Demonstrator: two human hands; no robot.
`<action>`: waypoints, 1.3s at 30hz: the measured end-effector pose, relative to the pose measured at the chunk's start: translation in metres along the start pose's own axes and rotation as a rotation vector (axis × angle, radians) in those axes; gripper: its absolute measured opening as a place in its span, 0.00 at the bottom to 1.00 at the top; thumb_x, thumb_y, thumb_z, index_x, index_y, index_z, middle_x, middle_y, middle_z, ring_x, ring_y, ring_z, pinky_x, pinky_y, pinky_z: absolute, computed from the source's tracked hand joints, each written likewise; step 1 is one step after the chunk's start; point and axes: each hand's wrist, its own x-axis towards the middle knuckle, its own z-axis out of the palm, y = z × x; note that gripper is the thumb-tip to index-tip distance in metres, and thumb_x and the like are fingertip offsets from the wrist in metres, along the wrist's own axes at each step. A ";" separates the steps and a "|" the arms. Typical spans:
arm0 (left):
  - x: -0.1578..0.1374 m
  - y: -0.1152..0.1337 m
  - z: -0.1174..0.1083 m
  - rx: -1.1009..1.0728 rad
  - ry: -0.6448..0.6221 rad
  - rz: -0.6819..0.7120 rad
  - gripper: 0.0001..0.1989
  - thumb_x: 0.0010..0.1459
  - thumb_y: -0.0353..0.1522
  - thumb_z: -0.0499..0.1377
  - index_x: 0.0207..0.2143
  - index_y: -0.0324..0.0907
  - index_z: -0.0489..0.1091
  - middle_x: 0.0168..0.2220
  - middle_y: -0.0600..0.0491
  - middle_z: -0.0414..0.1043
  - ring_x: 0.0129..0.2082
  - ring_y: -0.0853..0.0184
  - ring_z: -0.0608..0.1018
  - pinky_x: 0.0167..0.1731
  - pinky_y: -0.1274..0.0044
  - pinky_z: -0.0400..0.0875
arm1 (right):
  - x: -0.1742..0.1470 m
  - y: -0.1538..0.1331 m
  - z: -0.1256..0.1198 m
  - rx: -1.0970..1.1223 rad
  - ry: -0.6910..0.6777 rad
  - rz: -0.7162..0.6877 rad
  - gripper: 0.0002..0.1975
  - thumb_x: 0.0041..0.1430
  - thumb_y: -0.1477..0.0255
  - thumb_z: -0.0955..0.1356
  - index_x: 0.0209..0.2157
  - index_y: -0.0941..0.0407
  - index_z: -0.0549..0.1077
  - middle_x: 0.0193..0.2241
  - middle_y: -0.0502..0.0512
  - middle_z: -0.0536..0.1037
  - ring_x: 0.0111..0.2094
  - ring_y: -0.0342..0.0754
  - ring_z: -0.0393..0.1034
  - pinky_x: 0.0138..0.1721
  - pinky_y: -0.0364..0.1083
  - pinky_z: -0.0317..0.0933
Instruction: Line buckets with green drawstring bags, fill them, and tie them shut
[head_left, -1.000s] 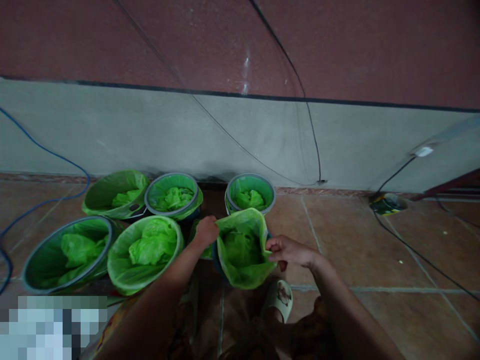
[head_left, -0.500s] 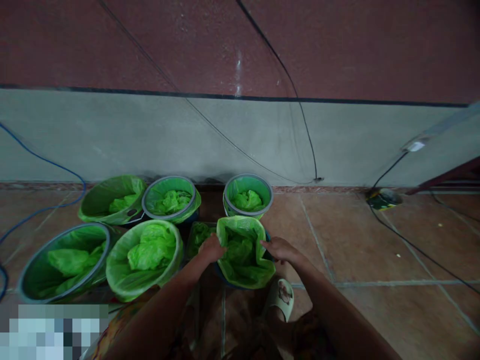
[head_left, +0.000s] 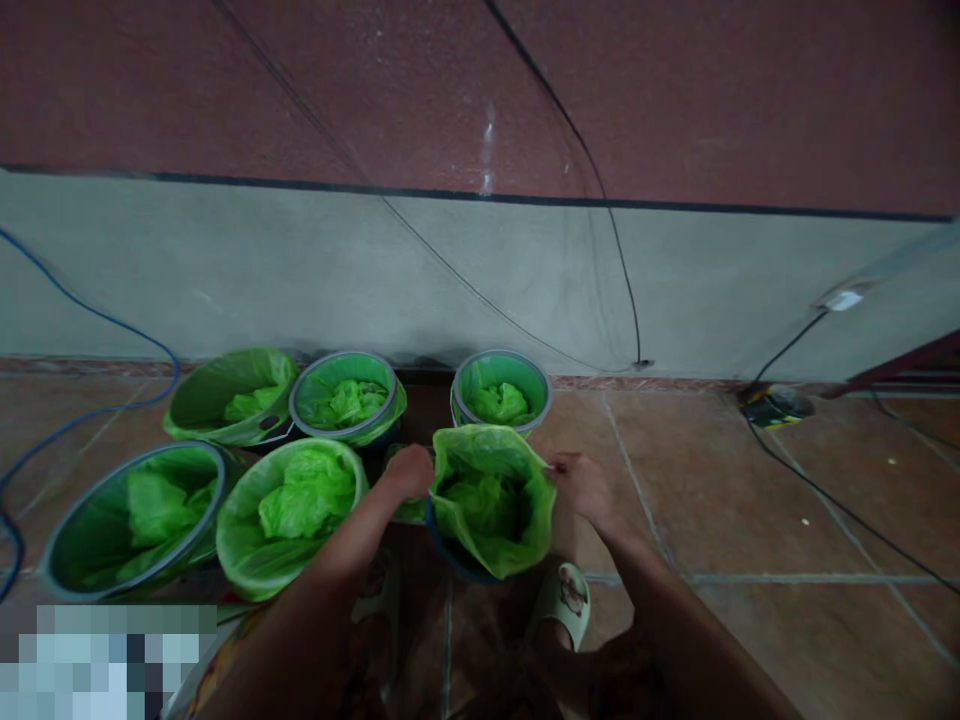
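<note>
A green plastic bag (head_left: 491, 445) lines a dark blue bucket (head_left: 457, 555) just in front of my feet, its mouth pulled wide. My left hand (head_left: 409, 475) is closed at the bag's left edge. On the opposite side, my right hand (head_left: 581, 485) pinches the bag's right edge and draws it outward past the bucket. Crumpled green plastic lies down inside the bag. Partly hidden behind my left hand is a small container (head_left: 409, 512) with green plastic in it.
Several bag-lined bins, such as a grey-rimmed bin (head_left: 221, 460) and a pale green bin (head_left: 229, 555), stand at left. Another lined bucket (head_left: 544, 385) is by the wall. A blue cable (head_left: 97, 318) and a black cable (head_left: 847, 505) cross the tiled floor. Slippers (head_left: 574, 600) are on my feet.
My hands have moved slightly apart, the right one outward. The bag's right side, folded inward before, is now stretched open into a rounder mouth.
</note>
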 end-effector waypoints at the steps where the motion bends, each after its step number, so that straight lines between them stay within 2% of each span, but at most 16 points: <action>1: 0.000 -0.001 -0.005 0.006 0.020 0.020 0.08 0.49 0.27 0.58 0.26 0.37 0.78 0.24 0.47 0.77 0.34 0.60 0.80 0.37 0.76 0.70 | -0.002 -0.002 -0.005 -0.053 0.031 -0.018 0.06 0.54 0.71 0.68 0.27 0.54 0.77 0.28 0.55 0.79 0.32 0.48 0.71 0.30 0.43 0.52; 4: 0.000 0.000 -0.013 -0.053 0.117 0.090 0.10 0.49 0.26 0.57 0.30 0.38 0.78 0.28 0.49 0.78 0.33 0.64 0.78 0.36 0.77 0.68 | -0.009 -0.007 -0.015 -0.112 0.087 -0.013 0.08 0.54 0.69 0.69 0.23 0.55 0.76 0.25 0.56 0.78 0.29 0.47 0.70 0.29 0.43 0.52; 6: -0.002 0.003 -0.014 -0.215 0.134 0.141 0.09 0.49 0.27 0.57 0.29 0.38 0.77 0.26 0.52 0.77 0.31 0.65 0.77 0.33 0.78 0.67 | -0.013 -0.010 -0.021 -0.038 0.107 -0.024 0.11 0.53 0.68 0.70 0.19 0.55 0.74 0.22 0.55 0.76 0.26 0.46 0.68 0.29 0.44 0.52; 8: -0.005 0.008 -0.016 -0.497 0.106 0.221 0.07 0.48 0.29 0.59 0.28 0.38 0.77 0.25 0.54 0.75 0.29 0.67 0.75 0.32 0.78 0.66 | -0.016 -0.014 -0.027 0.234 0.108 -0.096 0.13 0.52 0.63 0.71 0.19 0.55 0.74 0.20 0.53 0.75 0.25 0.45 0.66 0.29 0.43 0.55; 12: -0.018 0.021 -0.025 -1.239 0.067 0.392 0.10 0.46 0.33 0.66 0.34 0.40 0.77 0.27 0.55 0.75 0.28 0.70 0.75 0.33 0.78 0.68 | -0.020 -0.023 -0.036 1.010 0.080 -0.237 0.16 0.47 0.55 0.73 0.26 0.54 0.77 0.25 0.51 0.77 0.30 0.45 0.69 0.35 0.44 0.63; 14: -0.025 0.027 -0.032 -1.521 0.106 0.442 0.11 0.45 0.33 0.68 0.34 0.41 0.76 0.26 0.57 0.75 0.27 0.72 0.75 0.35 0.77 0.70 | -0.020 -0.027 -0.040 1.177 0.169 -0.194 0.15 0.44 0.57 0.76 0.24 0.54 0.77 0.26 0.49 0.77 0.32 0.45 0.70 0.37 0.44 0.64; 17: -0.035 0.033 -0.042 -1.744 0.189 0.526 0.11 0.44 0.31 0.70 0.33 0.44 0.76 0.26 0.58 0.75 0.32 0.71 0.77 0.42 0.73 0.72 | -0.022 -0.032 -0.046 1.324 0.215 -0.200 0.13 0.44 0.61 0.77 0.25 0.53 0.76 0.31 0.51 0.79 0.39 0.47 0.73 0.43 0.46 0.65; 19: -0.041 0.037 -0.046 -1.770 0.201 0.571 0.12 0.45 0.32 0.70 0.35 0.45 0.77 0.27 0.58 0.76 0.34 0.70 0.78 0.44 0.72 0.72 | -0.024 -0.037 -0.050 1.440 0.106 -0.223 0.12 0.47 0.61 0.76 0.28 0.53 0.76 0.33 0.52 0.80 0.41 0.49 0.74 0.46 0.49 0.66; 21: -0.045 0.044 -0.046 -1.711 0.213 0.603 0.13 0.45 0.32 0.70 0.36 0.45 0.78 0.26 0.58 0.77 0.34 0.69 0.78 0.43 0.73 0.72 | -0.026 -0.043 -0.051 1.508 0.040 -0.202 0.13 0.46 0.61 0.77 0.28 0.53 0.74 0.28 0.50 0.78 0.34 0.46 0.74 0.42 0.49 0.68; 23: -0.049 0.054 -0.043 -1.587 0.205 0.636 0.12 0.45 0.32 0.70 0.35 0.43 0.78 0.26 0.56 0.77 0.34 0.68 0.79 0.42 0.74 0.72 | -0.029 -0.052 -0.048 1.522 0.024 -0.190 0.15 0.45 0.62 0.77 0.27 0.54 0.72 0.23 0.46 0.74 0.24 0.40 0.68 0.34 0.44 0.68; 26: -0.051 0.072 -0.035 -1.433 0.204 0.628 0.10 0.47 0.33 0.69 0.34 0.40 0.78 0.27 0.53 0.78 0.32 0.68 0.79 0.39 0.76 0.71 | -0.035 -0.070 -0.033 1.480 -0.045 -0.209 0.16 0.47 0.61 0.76 0.27 0.55 0.69 0.21 0.42 0.68 0.17 0.33 0.52 0.20 0.37 0.54; 28: -0.050 0.082 -0.029 -1.365 0.237 0.589 0.09 0.48 0.34 0.68 0.34 0.40 0.78 0.27 0.54 0.78 0.29 0.70 0.77 0.36 0.77 0.71 | -0.039 -0.084 -0.016 1.411 -0.117 -0.205 0.17 0.47 0.61 0.76 0.30 0.55 0.69 0.21 0.41 0.65 0.16 0.33 0.46 0.16 0.36 0.42; 31: -0.046 0.089 -0.024 -1.229 0.241 0.585 0.10 0.50 0.35 0.67 0.34 0.39 0.77 0.27 0.54 0.77 0.28 0.70 0.76 0.34 0.78 0.70 | -0.044 -0.101 0.012 1.229 -0.256 -0.254 0.21 0.42 0.64 0.77 0.38 0.53 0.70 0.21 0.40 0.64 0.18 0.35 0.48 0.17 0.38 0.41; 34: -0.040 0.088 -0.018 -1.140 0.214 0.577 0.15 0.52 0.37 0.65 0.40 0.39 0.75 0.28 0.54 0.76 0.28 0.70 0.75 0.31 0.79 0.68 | -0.044 -0.109 0.031 1.023 -0.316 -0.311 0.17 0.44 0.60 0.75 0.27 0.56 0.69 0.18 0.43 0.63 0.20 0.37 0.53 0.20 0.40 0.46; 36: -0.034 0.083 -0.011 -1.131 0.249 0.525 0.17 0.54 0.40 0.63 0.44 0.41 0.72 0.29 0.55 0.75 0.28 0.71 0.74 0.31 0.79 0.68 | -0.042 -0.107 0.034 0.970 -0.309 -0.280 0.21 0.49 0.53 0.71 0.22 0.56 0.67 0.15 0.44 0.62 0.18 0.38 0.51 0.19 0.41 0.44; 39: -0.027 0.075 0.006 -1.106 0.265 0.485 0.16 0.59 0.44 0.57 0.42 0.42 0.70 0.32 0.55 0.75 0.31 0.69 0.74 0.36 0.77 0.69 | -0.038 -0.101 0.019 1.068 -0.360 -0.214 0.24 0.52 0.47 0.68 0.26 0.56 0.68 0.15 0.43 0.61 0.15 0.36 0.46 0.16 0.40 0.36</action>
